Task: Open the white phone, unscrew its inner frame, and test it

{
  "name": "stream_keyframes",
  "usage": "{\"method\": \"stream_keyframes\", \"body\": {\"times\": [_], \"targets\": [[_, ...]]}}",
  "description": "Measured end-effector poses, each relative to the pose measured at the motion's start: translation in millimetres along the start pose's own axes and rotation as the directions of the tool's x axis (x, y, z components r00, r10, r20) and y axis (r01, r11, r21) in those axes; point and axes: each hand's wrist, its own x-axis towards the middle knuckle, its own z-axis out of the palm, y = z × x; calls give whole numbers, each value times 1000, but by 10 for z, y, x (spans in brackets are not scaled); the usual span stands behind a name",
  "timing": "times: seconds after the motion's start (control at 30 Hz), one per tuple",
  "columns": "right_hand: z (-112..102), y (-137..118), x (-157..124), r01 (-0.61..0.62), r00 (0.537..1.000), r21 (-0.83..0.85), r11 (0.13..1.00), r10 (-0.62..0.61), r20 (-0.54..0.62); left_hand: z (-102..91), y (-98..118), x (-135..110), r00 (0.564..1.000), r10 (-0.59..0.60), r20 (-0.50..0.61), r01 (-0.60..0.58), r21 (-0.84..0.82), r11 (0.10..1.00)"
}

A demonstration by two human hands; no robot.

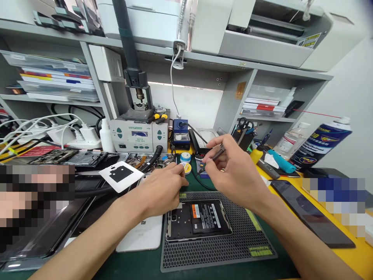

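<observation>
My right hand (233, 167) pinches a slim dark pen-like tool (217, 153), its tip slanting down to the left. Just left of it, my left hand (167, 182) is curled beside a small round tub with a yellow label (187, 168); whatever its fingers may hold is hidden. A blue-and-white tub (185, 157) stands right behind. Below both hands lies an opened tablet (180, 229), its insides and black battery (205, 217) facing up. The tablet rests on a grey honeycomb mat (233, 249). Left of the mat is a white back cover (140, 237) with a MI logo, partly under my left forearm.
A grey hot-air station (138, 136) and a blue soldering station (181, 134) stand at the back. Loose parts fill a tray (138, 160). A dark phone-like slab (311, 212) lies at right, near a spray can (320, 142). Dark panels (49, 229) crowd the left.
</observation>
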Motion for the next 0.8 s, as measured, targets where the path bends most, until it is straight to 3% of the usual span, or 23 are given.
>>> {"method": "stream_keyframes", "body": {"times": [0.5,0.8], "targets": [[-26,8,13,20,1000,-47,999,-21,-18,164,51,48,999,47,-10,-46,64,997],[-42,2,19,28,999,-58,998,-29,-24,146,20,68,1000,-28,-8,29,27,999]]}}
